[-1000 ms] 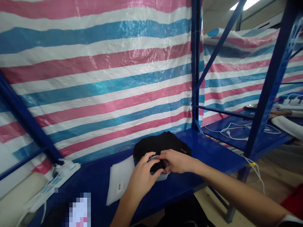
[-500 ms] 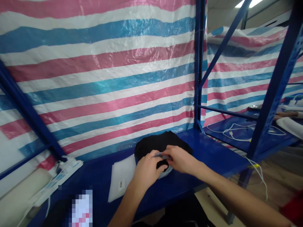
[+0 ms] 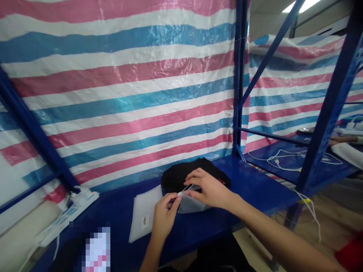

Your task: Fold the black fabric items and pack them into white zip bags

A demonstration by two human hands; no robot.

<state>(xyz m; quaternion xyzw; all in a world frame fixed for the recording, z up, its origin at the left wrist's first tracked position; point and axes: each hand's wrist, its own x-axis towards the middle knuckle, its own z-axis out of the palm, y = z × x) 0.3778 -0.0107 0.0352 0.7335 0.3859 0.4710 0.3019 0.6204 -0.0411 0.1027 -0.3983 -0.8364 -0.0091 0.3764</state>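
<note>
A frosted plastic bag [image 3: 193, 204] with a pale upper edge lies on the blue tabletop in front of me. My left hand [image 3: 166, 211] pinches a small white piece at its left corner between thumb and fingertips. From the right, my right hand [image 3: 211, 189] reaches over the bag, its thumb at the front edge and fingers curved around the mouth; the exact grip is partly hidden. Behind both hands sits a folded black cloth item [image 3: 178, 173], with a small orange mark near the right hand. A stack of frosted plastic bags [image 3: 146, 209] with a label lies beside my left hand.
A white power strip [image 3: 76, 206] lies at the table's left. Blue metal posts [image 3: 238, 75] frame the table, and a striped plastic sheet [image 3: 127, 113] hangs behind it. White cables [image 3: 283, 155] lie on the neighbouring table, where another person's arm [image 3: 344, 139] shows.
My left hand has moved left and down to the bag's corner. My right hand has opened wider over the bag, and more of the bag's frosted front now shows.
</note>
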